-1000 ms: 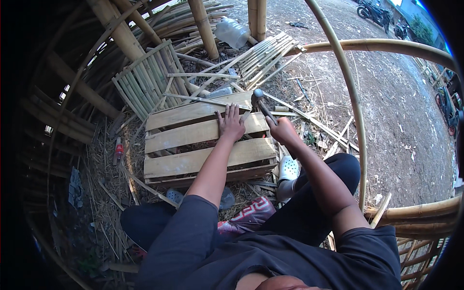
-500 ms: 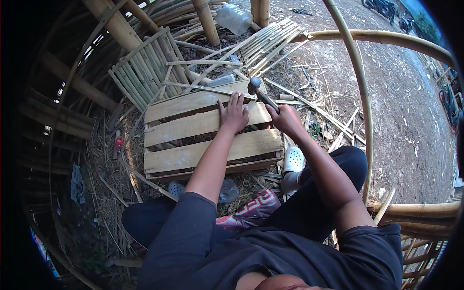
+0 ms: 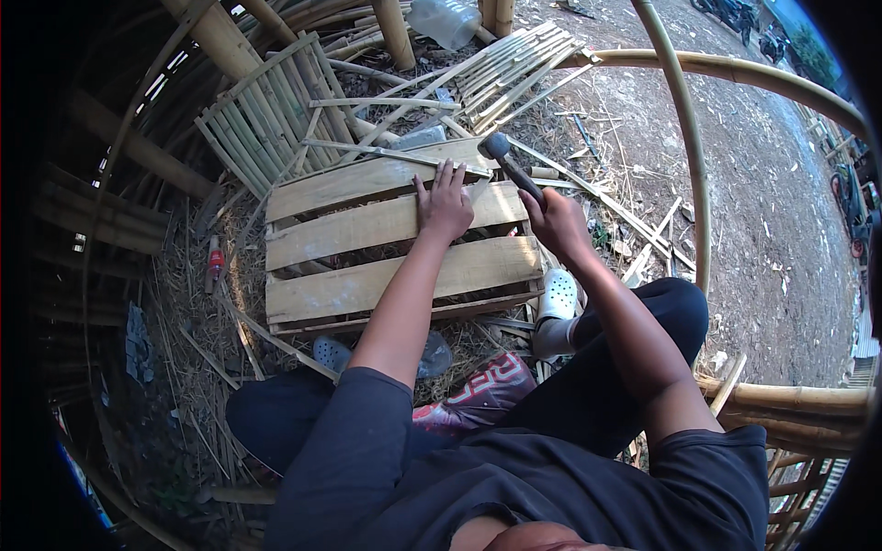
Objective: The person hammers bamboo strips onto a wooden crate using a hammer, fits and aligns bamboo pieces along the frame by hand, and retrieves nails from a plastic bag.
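The left hand (image 3: 446,208) was laid flat on the slatted crate (image 3: 367,226), fingers extended and slightly parted, with the fingertips set across the thin bamboo strip (image 3: 395,155). The hammer (image 3: 517,173) was gripped by its handle in the closed right hand (image 3: 561,224). The strip was located along the far side of the crate top, ahead of both hands. Its long axis was directed from its right end, just beyond the left fingertips, away and to the left; the left hand was therefore the nearer one. The hammer handle was angled forward and to the left from the right fist, its head being placed near the strip's right end. Whether head and strip were in contact could not be determined.
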